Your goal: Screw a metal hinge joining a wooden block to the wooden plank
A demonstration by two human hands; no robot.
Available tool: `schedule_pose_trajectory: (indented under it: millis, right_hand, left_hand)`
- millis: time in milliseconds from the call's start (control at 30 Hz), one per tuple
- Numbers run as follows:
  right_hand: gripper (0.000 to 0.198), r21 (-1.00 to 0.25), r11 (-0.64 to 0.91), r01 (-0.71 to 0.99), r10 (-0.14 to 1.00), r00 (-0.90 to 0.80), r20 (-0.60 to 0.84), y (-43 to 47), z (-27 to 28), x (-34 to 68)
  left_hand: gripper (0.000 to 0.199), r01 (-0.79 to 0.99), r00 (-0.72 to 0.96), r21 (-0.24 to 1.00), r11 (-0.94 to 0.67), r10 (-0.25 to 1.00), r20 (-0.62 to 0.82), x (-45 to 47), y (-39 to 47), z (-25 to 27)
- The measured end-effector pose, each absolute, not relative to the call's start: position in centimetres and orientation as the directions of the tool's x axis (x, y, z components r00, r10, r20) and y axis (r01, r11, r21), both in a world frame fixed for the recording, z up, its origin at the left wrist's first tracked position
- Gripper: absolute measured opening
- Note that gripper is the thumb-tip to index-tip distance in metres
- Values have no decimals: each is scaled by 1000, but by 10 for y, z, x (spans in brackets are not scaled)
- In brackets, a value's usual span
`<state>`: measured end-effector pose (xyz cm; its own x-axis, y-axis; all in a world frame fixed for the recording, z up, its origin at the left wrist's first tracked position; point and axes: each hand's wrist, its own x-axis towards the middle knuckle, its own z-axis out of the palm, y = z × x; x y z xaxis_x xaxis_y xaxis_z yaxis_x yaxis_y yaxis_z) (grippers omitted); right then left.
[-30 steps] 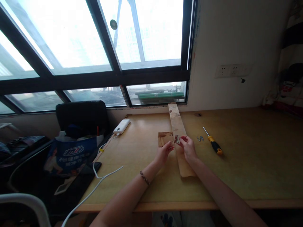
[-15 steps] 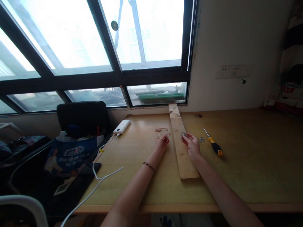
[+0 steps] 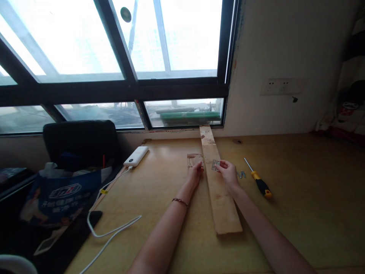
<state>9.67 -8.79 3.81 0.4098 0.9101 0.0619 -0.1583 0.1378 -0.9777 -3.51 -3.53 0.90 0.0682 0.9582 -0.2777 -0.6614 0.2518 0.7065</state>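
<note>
My left hand (image 3: 195,172) is closed, its fingers at the near right edge of a small, thin piece of wood (image 3: 193,158) with reddish-brown marks, which it seems to grip. My right hand (image 3: 228,173) pinches a silvery metal hinge (image 3: 214,164) with screw holes, held over a long pale wooden plank (image 3: 224,207). That plank lies lengthwise from the window sill side toward me. Right of my right hand are several small screws (image 3: 243,174), partly hidden by it. Farther right lies a screwdriver (image 3: 261,183) with a yellow and black handle.
On the table's (image 3: 299,213) left side sits a white power bank (image 3: 136,156) with a white cable (image 3: 114,232). Beyond the left edge are a black chair (image 3: 81,142) and a blue bag (image 3: 65,194). A window and a wall with sockets (image 3: 282,86) close off the back.
The view has shifted slightly. My right hand has brought the hinge a little left and turned it so its flat face shows. The small wood piece now sits closer to the plank.
</note>
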Motion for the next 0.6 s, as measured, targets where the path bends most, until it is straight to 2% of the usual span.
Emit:
schedule_pose_trajectory:
  millis: [233, 433, 600]
  right_hand:
    - [23, -964, 130, 234, 906, 367, 212, -31, 36, 85]
    - [37, -869, 191, 457, 878, 316, 359, -34, 35, 77]
    - [20, -770, 190, 609, 871, 257, 418, -37, 38, 77]
  left_hand:
    - [14, -661, 104, 699, 272, 956, -274, -32, -35, 9]
    - [17, -642, 141, 712, 284, 957, -255, -32, -33, 6]
    - [22, -650, 163, 706, 279, 960, -230, -33, -35, 7]
